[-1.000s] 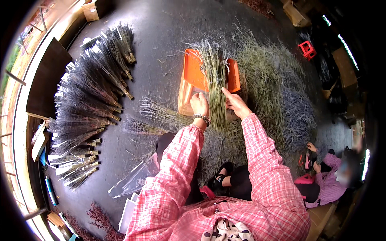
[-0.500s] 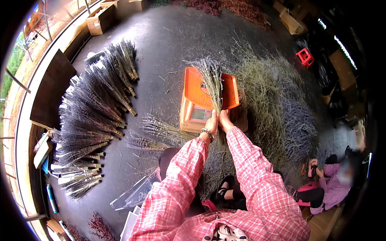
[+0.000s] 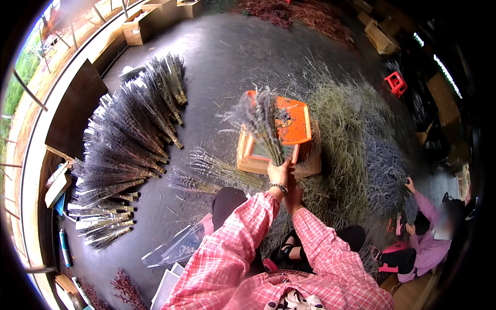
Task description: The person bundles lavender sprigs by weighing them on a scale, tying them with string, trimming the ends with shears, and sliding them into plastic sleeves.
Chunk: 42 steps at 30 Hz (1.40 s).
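A bunch of dried lavender point(image 3: 264, 124) slants up and to the left over an orange-topped scale. My left hand point(image 3: 280, 173) is closed round its stems. Just below, my right hand point(image 3: 294, 194) wraps the lower stem ends, its fingers partly hidden. The scale's orange tray point(image 3: 298, 124) has loose bits scattered in it. Part of the display on the scale body point(image 3: 245, 155) is covered by the bunch. Left of the scale, loose lavender stems point(image 3: 222, 168) lie on the dark floor.
Tied lavender bundles point(image 3: 126, 137) form a long row at left. A big heap of loose stems point(image 3: 336, 121) spreads right of the scale. At far right a co-worker point(image 3: 431, 237) sits, one hand on the purple heap point(image 3: 385, 160). Clear plastic sleeves point(image 3: 178, 245) lie by my left knee.
The lavender bunch has been lifted off the tray toward me and now leans left. My right hand has dropped below my left. The co-worker's arm has reached out to the heap.
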Each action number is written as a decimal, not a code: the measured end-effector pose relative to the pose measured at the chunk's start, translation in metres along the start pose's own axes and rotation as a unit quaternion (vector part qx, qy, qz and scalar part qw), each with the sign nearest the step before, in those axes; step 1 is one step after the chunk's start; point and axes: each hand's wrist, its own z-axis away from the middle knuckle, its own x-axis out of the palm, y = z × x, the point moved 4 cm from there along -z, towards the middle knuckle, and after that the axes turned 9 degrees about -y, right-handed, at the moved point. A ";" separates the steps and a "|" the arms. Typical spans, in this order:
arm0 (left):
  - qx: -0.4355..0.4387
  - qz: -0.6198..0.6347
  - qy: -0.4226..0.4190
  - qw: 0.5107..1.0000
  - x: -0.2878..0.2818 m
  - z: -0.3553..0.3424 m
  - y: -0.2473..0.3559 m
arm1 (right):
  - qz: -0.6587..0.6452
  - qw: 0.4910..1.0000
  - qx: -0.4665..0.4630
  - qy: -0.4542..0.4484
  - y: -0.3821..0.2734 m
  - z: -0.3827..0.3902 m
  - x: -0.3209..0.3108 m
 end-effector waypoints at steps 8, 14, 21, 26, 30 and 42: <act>0.056 -0.090 -0.085 0.991 -0.023 0.021 -0.005 | -0.215 0.972 0.006 -0.090 -0.036 0.039 -0.016; -0.066 -0.166 -0.261 0.949 -0.006 0.065 0.011 | -0.538 0.811 0.159 -0.169 0.016 0.032 -0.065; -0.328 -0.050 -0.496 0.802 -0.012 0.118 -0.008 | -0.757 0.629 0.036 -0.175 0.013 -0.024 -0.089; -0.300 0.003 -0.548 0.781 -0.017 0.125 -0.008 | -0.850 0.522 0.047 -0.053 -0.007 -0.036 -0.096; -0.280 0.045 -0.569 0.772 -0.016 0.129 -0.011 | -0.817 0.576 0.010 0.020 -0.017 -0.031 -0.117; -0.278 0.022 -0.570 0.773 -0.012 0.134 -0.008 | -0.587 0.810 -0.004 -0.003 -0.026 -0.006 -0.131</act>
